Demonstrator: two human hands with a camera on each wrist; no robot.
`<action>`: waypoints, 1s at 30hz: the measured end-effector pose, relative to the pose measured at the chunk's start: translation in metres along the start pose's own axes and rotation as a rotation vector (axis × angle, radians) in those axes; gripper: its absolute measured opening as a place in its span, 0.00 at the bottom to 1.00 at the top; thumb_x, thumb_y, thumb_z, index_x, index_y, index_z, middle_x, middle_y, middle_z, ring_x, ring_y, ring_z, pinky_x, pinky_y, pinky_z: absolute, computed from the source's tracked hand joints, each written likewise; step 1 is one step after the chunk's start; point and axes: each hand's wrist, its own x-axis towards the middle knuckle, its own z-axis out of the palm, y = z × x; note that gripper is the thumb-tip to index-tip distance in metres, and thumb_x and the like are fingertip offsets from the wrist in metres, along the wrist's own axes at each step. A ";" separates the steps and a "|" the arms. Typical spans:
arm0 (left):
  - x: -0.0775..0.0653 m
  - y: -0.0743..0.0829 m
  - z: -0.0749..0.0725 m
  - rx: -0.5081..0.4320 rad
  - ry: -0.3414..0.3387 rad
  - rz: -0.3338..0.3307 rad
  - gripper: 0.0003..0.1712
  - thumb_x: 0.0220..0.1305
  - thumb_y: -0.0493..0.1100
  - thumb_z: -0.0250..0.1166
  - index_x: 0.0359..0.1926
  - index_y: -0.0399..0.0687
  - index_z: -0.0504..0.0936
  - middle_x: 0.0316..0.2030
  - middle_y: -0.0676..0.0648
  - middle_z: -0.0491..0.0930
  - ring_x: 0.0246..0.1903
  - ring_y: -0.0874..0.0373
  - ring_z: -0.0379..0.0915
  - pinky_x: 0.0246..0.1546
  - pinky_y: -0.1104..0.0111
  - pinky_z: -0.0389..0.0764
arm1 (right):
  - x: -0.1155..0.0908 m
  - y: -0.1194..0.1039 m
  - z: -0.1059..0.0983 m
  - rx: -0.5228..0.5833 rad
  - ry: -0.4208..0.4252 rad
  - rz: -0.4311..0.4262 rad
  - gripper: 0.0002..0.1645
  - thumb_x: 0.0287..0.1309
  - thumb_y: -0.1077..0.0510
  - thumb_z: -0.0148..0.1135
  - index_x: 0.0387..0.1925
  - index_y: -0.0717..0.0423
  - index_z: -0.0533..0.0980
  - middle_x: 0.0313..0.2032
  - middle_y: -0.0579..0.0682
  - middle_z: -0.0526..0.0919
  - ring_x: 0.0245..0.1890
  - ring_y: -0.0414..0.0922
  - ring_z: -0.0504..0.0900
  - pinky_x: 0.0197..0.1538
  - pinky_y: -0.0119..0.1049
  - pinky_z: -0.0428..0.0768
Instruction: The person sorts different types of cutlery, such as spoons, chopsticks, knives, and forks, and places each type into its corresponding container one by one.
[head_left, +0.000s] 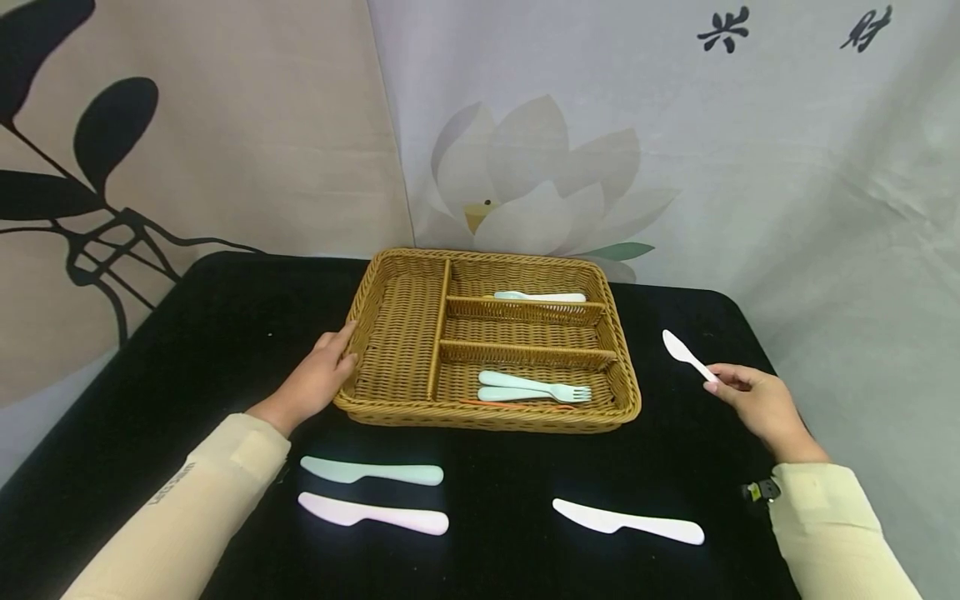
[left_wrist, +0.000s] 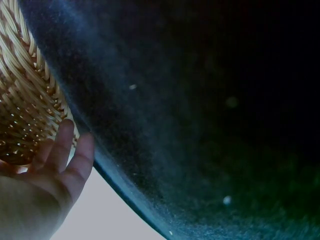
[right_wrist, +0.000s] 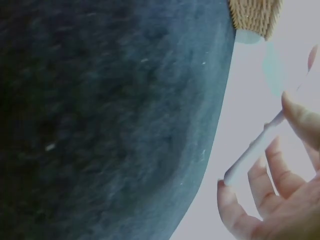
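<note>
My right hand [head_left: 757, 406] pinches a white table knife [head_left: 684, 351] by its handle, to the right of a wicker cutlery basket [head_left: 487, 417]. In the head view the knife's blade points up and left; its handle [right_wrist: 252, 155] runs between thumb and fingers in the right wrist view. My left hand [head_left: 315, 379] touches the basket's left side, its fingers [left_wrist: 61, 145] lying nearly straight against the weave. A mint knife [head_left: 372, 472] and a pink knife [head_left: 375, 513] lie in front of the basket on the left, and another white knife [head_left: 628, 522] on the right.
Dividers split the basket into a long left compartment and three right ones. Pale cutlery [head_left: 543, 297] lies in the back one; a mint fork [head_left: 536, 386] and further cutlery lie in the front one. A black cloth [head_left: 487, 483] covers the table, with a printed curtain [head_left: 525, 125] behind.
</note>
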 end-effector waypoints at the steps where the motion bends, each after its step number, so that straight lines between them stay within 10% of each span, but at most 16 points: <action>1: 0.000 0.000 0.000 0.001 0.001 0.000 0.35 0.76 0.45 0.41 0.76 0.43 0.39 0.65 0.32 0.52 0.59 0.38 0.60 0.62 0.39 0.59 | 0.001 -0.002 0.000 0.002 0.003 -0.002 0.21 0.64 0.53 0.61 0.51 0.66 0.78 0.42 0.63 0.82 0.36 0.47 0.72 0.36 0.40 0.69; 30: 0.000 0.000 0.000 0.005 -0.005 -0.016 0.36 0.76 0.46 0.42 0.76 0.44 0.38 0.66 0.32 0.51 0.59 0.38 0.60 0.62 0.38 0.59 | 0.045 -0.084 0.008 -0.030 0.024 -0.130 0.16 0.63 0.58 0.62 0.49 0.62 0.79 0.42 0.60 0.76 0.43 0.55 0.69 0.42 0.48 0.68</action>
